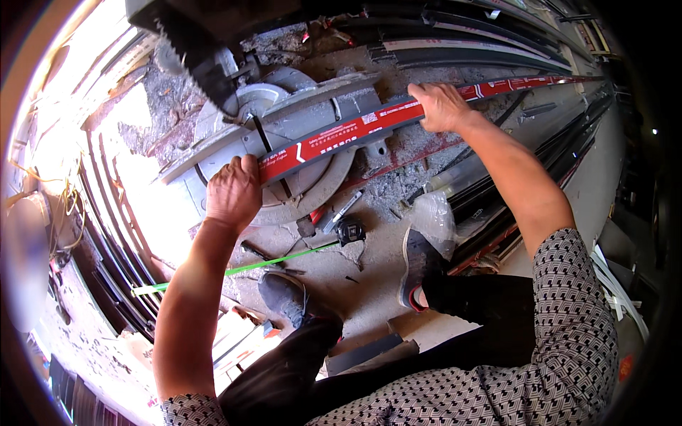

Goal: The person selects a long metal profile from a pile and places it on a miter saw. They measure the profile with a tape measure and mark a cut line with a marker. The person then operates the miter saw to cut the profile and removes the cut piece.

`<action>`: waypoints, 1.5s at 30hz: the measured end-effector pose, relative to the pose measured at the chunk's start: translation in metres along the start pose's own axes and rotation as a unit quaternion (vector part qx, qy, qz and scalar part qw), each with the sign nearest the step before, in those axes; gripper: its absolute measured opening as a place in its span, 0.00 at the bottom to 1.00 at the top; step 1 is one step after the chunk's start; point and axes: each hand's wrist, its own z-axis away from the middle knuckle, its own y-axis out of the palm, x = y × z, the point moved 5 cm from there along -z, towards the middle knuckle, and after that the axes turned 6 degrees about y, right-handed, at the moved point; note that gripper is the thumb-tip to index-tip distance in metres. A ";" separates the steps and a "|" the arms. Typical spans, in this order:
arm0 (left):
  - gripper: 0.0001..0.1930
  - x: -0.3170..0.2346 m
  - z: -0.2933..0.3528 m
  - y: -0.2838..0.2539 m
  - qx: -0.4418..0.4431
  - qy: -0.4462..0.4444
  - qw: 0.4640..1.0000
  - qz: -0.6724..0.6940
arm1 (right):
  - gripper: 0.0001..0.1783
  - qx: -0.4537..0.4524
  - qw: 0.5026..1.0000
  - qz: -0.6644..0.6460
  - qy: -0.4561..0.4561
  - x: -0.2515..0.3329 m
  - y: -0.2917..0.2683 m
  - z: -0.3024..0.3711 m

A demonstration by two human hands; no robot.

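A long bar wrapped in red printed film (337, 138) lies slantwise across the grey bed of a mitre saw (305, 193). My left hand (234, 192) is closed round the bar's left end, just in front of the saw's slot. Farther right, my right hand (439, 106) grips the same bar from above, fingers curled over its far edge. Beyond my hands the bar runs on to the far right. The toothed saw blade (202, 67) is raised above the bed at the upper left, apart from the bar. The saw's fence (334, 89) stands behind the bar.
A black tape measure (350, 231), its green blade (284, 258) pulled out leftward, lies on the floor beside a marker pen (344, 211). My shoes (283, 295) are close by. Dark long profiles (483, 53) are stacked at the back right, more to the left. Metal shavings litter the floor.
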 end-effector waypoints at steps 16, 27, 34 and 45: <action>0.05 0.017 0.021 -0.010 -0.035 -0.010 0.999 0.014 | 0.20 -0.012 0.997 -0.053 -0.049 0.021 -0.027 0.014; 0.12 0.039 0.036 0.001 -0.059 -0.016 0.998 0.026 | 0.23 0.011 0.998 -0.046 -0.030 0.041 -0.026 0.003; 0.12 0.043 0.035 0.003 -0.043 -0.023 0.999 0.012 | 0.24 0.038 0.997 -0.050 -0.032 0.046 -0.017 -0.003; 0.07 0.032 0.022 0.010 -0.078 -0.001 0.996 0.053 | 0.24 0.024 0.999 -0.012 -0.041 0.030 -0.015 -0.013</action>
